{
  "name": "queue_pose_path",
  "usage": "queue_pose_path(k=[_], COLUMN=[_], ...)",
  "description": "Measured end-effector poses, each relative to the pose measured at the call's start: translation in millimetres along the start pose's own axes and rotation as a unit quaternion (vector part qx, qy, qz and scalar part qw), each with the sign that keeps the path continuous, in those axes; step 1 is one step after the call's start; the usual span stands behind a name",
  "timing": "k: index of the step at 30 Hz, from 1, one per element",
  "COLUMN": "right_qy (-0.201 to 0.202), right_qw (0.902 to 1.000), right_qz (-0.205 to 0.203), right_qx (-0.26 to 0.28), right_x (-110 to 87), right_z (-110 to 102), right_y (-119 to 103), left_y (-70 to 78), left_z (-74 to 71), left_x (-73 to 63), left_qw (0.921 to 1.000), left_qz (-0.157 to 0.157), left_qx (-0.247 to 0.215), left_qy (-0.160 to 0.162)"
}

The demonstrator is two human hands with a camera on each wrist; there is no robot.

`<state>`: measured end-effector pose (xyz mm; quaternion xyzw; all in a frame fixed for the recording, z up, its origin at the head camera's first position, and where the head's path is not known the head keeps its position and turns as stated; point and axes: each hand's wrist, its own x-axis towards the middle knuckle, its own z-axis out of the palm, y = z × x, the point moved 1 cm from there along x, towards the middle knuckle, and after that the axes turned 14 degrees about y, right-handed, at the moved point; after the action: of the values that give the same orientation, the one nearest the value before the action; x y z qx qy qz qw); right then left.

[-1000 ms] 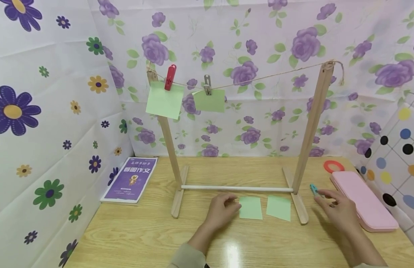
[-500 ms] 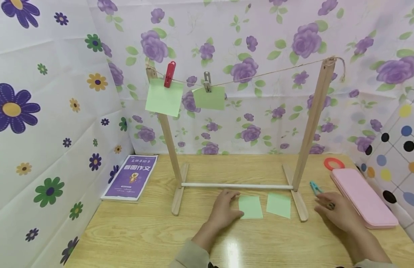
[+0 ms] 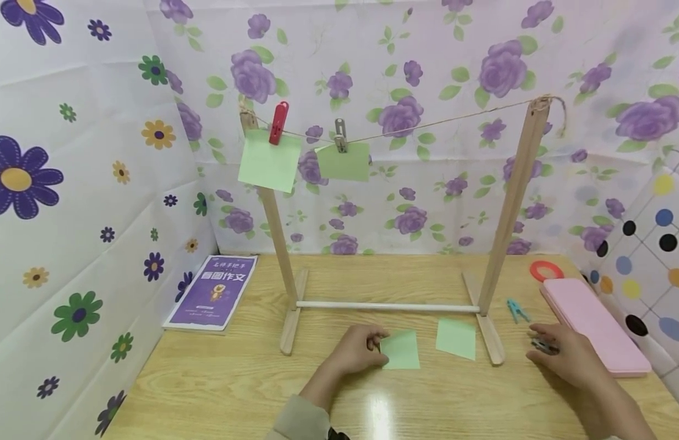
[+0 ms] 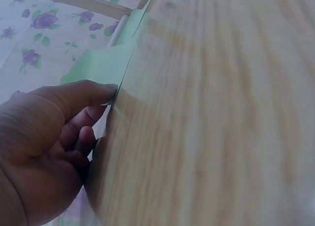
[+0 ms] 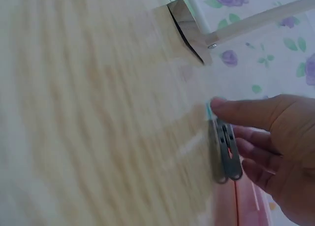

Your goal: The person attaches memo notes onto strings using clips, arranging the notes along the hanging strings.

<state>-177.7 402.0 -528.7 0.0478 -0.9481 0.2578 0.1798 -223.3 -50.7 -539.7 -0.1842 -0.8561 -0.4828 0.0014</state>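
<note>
In the head view my left hand [image 3: 358, 351] pinches the left edge of a light green sticky note [image 3: 402, 350], which lifts slightly there. The left wrist view shows the thumb [image 4: 101, 93] against the note's edge, close to the table. My right hand [image 3: 565, 354] holds a grey clothespin [image 5: 227, 152] between thumb and curled fingers, low over the table. A teal clothespin [image 3: 517, 310] lies just beyond that hand. A second green note [image 3: 456, 338] lies flat between the hands. On the string [image 3: 427, 127], a red clothespin [image 3: 278, 123] and a grey clothespin [image 3: 340, 135] hold two more notes.
A wooden stand with a left post [image 3: 275, 235], a right post [image 3: 512, 214] and a white crossbar [image 3: 389, 306] rises behind the hands. To the right are a pink case [image 3: 594, 324] and a red ring [image 3: 546, 271]. A purple booklet [image 3: 211, 293] lies at left.
My left hand has closed on the near note and drawn it slightly left and toward me. My right hand has shifted back with the grey clothespin, away from the teal one.
</note>
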Motion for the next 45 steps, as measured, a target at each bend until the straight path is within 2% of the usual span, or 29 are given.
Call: queue_pose_path(k=[3, 6, 9, 12, 17, 21, 27, 33, 38, 41, 43, 45], right_qy=[-0.005, -0.030, -0.057, -0.065, -0.047, -0.032, 0.046, 0.106, 0.148, 0.158, 0.155, 0.148], right_qw=[0.9996, 0.9982, 0.9969, 0.9962, 0.9962, 0.9969, 0.9938, 0.9797, 0.9614, 0.9472, 0.9378, 0.9235], right_qz=[0.008, 0.015, 0.024, 0.032, 0.042, 0.056, 0.101, 0.145, 0.151, 0.156, 0.159, 0.160], right_qx=[-0.027, -0.050, -0.050, -0.050, -0.060, -0.043, 0.012, 0.089, 0.176, 0.232, 0.267, 0.316], right_x=[-1.3, -2.2, -3.1, -3.8, -6.1, -8.9, -13.8, -12.1, -7.5, -4.2, -1.6, 1.8], right_z=[-7.0, -15.4, -18.9, -19.1, -20.0, -20.3, -18.3, -18.8, -20.1, -19.1, -18.4, -18.3], right_y=[3.6, 8.6, 11.6, 11.4, 9.7, 7.7, -1.2, -14.4, -24.7, -30.1, -33.5, -37.6], left_y=[0.6, 0.4, -0.9, -2.5, -2.7, -1.6, 1.8, 3.2, 4.0, 3.1, 1.6, 0.8], left_z=[-0.9, -1.8, -3.2, -4.9, -6.7, -7.2, -9.1, -8.5, -7.6, -7.5, -7.6, -8.4], left_x=[-1.5, -1.9, -1.8, -2.2, -3.0, -4.2, -6.4, -6.5, -8.3, -9.5, -9.8, -9.4], left_qw=[1.0000, 0.9999, 0.9999, 0.9998, 0.9997, 0.9998, 0.9997, 0.9996, 0.9989, 0.9967, 0.9932, 0.9885], left_qz=[0.006, 0.006, 0.005, 0.006, 0.008, 0.002, -0.024, -0.021, -0.017, -0.038, -0.065, -0.091], left_qx=[0.005, 0.010, 0.015, 0.020, 0.022, 0.018, -0.007, -0.017, -0.043, -0.069, -0.089, -0.109], left_qy=[-0.003, -0.005, -0.004, -0.003, -0.006, -0.006, -0.001, -0.001, 0.006, 0.022, 0.037, 0.052])
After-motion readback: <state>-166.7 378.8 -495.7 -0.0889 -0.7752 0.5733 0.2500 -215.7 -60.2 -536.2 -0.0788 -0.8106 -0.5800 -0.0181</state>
